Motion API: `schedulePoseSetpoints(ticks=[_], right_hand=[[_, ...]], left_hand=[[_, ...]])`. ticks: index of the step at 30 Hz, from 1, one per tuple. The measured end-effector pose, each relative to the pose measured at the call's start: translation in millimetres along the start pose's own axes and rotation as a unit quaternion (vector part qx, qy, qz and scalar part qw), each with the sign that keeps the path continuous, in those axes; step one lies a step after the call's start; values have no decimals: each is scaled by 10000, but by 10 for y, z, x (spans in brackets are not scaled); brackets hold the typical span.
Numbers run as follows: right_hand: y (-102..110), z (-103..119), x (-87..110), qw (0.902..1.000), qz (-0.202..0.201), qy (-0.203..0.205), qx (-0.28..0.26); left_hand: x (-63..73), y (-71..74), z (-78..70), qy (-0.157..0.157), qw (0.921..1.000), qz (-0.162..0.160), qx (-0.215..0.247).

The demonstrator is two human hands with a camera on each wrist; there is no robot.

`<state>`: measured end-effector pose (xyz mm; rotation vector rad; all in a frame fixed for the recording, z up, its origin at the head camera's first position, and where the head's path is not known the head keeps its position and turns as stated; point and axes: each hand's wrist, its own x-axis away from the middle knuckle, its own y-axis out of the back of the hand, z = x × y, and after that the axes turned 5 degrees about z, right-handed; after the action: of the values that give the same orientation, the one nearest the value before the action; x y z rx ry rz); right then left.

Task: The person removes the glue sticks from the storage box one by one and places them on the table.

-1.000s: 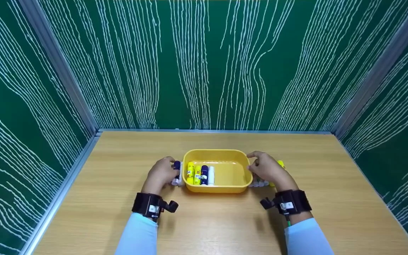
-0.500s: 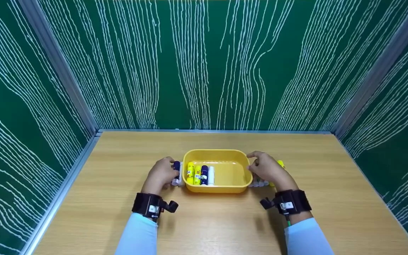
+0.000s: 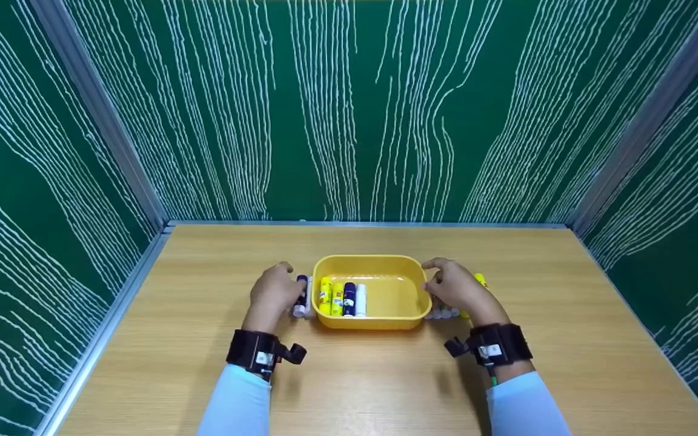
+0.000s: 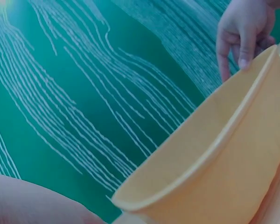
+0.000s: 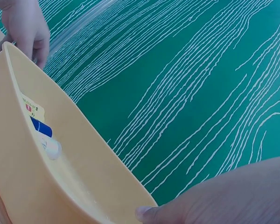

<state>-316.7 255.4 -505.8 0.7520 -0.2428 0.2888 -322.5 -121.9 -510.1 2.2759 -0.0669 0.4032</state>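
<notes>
A yellow plastic tray (image 3: pixel 373 323) stands on the table with a row of glue sticks inside: two yellow glue sticks (image 3: pixel 337 299), a dark blue glue stick (image 3: pixel 349 300) and a white glue stick (image 3: pixel 361 300). My left hand (image 3: pixel 275 292) is just left of the tray, index finger raised, thumb near another dark blue glue stick (image 3: pixel 302 284) on the table. A pale stick (image 3: pixel 309 303) lies between that one and the tray. At the tray's right end, my right hand (image 3: pixel 455 284) holds the rim; its thumb (image 5: pixel 149 213) shows over the edge in the right wrist view.
Several white-ended sticks (image 3: pixel 446 313) lie right of the tray, partly hidden by my right hand, with a yellow stick (image 3: pixel 480 280) beside them. A green, white-lined wall (image 3: pixel 373 121) stands behind the wooden table (image 3: pixel 373 387), and more such walls flank it.
My left hand's index finger has lifted and drawn back from the dark blue glue stick on the table. My right hand and the tray stay put.
</notes>
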Motion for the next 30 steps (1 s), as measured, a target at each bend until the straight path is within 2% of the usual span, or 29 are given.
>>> schedulePoseSetpoints(ticks=[7, 11, 15, 20, 24, 27, 30], right_hand=[[9, 2, 6, 10000, 11, -44, 7], [8, 0, 7, 10000, 11, -81, -39], [11, -10, 2, 9999, 30, -80, -103], [19, -31, -6, 10000, -18, -21, -32], [24, -40, -9, 10000, -29, -93, 2], [19, -31, -19, 9999, 9, -137, -16], [5, -10, -30, 9999, 33, -132, -8]], left_hand=[[99, 21, -239, -577, 9958, -672, -219], [195, -10, -384, -856, 9914, -988, -66], [303, -65, -524, -949, 9882, -1198, 137], [383, -209, -668, -1265, 9862, -1025, 304], [394, -389, -761, -1525, 9850, -809, 59], [381, -508, -831, -1537, 9859, -603, -284], [354, -603, -901, -1403, 9882, -276, -544]])
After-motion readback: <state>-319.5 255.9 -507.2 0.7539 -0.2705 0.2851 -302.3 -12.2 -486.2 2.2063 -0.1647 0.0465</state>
